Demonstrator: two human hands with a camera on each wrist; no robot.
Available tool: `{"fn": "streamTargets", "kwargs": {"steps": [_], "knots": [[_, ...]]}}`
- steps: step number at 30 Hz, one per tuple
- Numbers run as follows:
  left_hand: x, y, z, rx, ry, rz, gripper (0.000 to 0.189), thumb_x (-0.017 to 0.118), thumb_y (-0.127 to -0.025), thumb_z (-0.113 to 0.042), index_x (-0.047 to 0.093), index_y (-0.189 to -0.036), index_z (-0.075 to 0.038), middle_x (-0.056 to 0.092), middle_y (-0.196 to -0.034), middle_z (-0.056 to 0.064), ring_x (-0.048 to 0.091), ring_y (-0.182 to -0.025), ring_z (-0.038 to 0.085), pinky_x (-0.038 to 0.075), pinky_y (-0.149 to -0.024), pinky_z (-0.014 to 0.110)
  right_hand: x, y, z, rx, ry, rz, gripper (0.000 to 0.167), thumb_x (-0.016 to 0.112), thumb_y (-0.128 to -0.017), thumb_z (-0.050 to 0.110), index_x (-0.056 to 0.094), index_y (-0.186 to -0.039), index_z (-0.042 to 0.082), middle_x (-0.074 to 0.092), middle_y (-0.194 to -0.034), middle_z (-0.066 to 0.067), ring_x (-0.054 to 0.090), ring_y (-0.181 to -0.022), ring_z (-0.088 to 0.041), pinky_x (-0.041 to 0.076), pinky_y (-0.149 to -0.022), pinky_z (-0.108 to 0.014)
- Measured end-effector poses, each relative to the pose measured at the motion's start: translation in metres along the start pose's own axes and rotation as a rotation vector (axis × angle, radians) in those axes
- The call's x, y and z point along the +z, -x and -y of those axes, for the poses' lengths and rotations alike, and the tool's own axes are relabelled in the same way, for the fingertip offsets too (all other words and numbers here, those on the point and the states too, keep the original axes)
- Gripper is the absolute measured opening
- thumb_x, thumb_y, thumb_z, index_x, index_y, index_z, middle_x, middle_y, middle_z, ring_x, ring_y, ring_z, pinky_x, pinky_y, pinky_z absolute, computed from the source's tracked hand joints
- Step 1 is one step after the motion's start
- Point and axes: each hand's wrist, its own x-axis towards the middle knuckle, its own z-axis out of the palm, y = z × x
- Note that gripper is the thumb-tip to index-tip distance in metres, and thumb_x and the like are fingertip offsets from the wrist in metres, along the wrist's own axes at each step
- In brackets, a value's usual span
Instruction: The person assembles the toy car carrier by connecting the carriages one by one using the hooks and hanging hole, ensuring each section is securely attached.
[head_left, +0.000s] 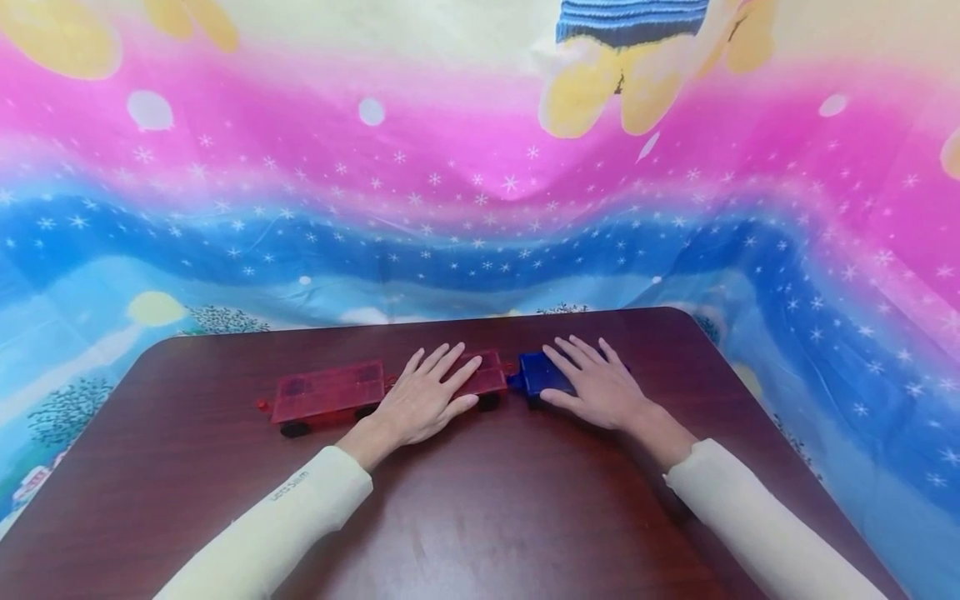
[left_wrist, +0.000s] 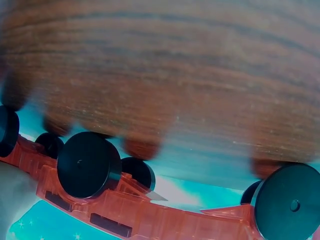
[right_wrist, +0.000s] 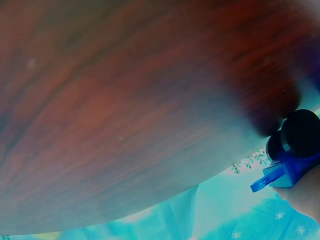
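A row of toy vehicles stands across the far part of the table. At its left end is a translucent red flat wagon (head_left: 328, 390) on black wheels. My left hand (head_left: 422, 398) rests on a second red wagon (head_left: 487, 372), fingers spread and straight, hiding its left part. To the right, my right hand (head_left: 596, 382) lies with extended fingers over a blue toy vehicle (head_left: 534, 373) and covers much of it. The left wrist view shows the red wagon's side (left_wrist: 170, 220) and black wheels. In the right wrist view the blue vehicle's coupling hook (right_wrist: 267, 180) sticks out.
The dark brown wooden table (head_left: 480, 500) has rounded far corners. Behind and beside it hangs a pink and blue cloth (head_left: 480, 200) with snowflakes printed on it.
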Motion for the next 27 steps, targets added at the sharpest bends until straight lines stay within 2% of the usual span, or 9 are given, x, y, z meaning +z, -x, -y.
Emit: {"fn": "streamTargets", "kwargs": {"steps": [12, 22, 27], "knots": [[0.0001, 0.0, 0.0006, 0.018, -0.018, -0.02, 0.066, 0.036, -0.105, -0.059, 0.029, -0.162, -0.025, 0.026, -0.166, 0.012, 0.024, -0.151, 0.035, 0.017, -0.12, 0.061, -0.0019, -0.0024, 0.0018, 0.015, 0.001, 0.014, 0.089, 0.03, -0.095, 0.079, 0.027, -0.162, 0.022, 0.028, -0.166, -0.008, 0.021, -0.152, -0.034, 0.01, -0.12, -0.063], [-0.0017, -0.0003, 0.0, 0.01, -0.004, -0.003, 0.065, 0.037, -0.106, -0.058, 0.029, -0.162, -0.026, 0.026, -0.166, 0.012, 0.024, -0.151, 0.035, 0.016, -0.12, 0.06, -0.001, -0.0039, -0.0011, 0.012, -0.006, 0.021, 0.088, 0.029, -0.095, 0.079, 0.025, -0.163, 0.022, 0.025, -0.167, -0.007, 0.02, -0.153, -0.033, 0.009, -0.12, -0.062], [-0.0005, -0.0022, -0.0006, 0.016, -0.026, 0.008, 0.066, 0.036, -0.105, -0.059, 0.029, -0.162, -0.026, 0.026, -0.166, 0.011, 0.024, -0.152, 0.035, 0.017, -0.12, 0.06, -0.0008, -0.0021, -0.0037, 0.01, -0.009, 0.02, 0.088, 0.032, -0.096, 0.077, 0.026, -0.163, 0.021, 0.025, -0.166, -0.008, 0.02, -0.153, -0.034, 0.008, -0.12, -0.063]]}}
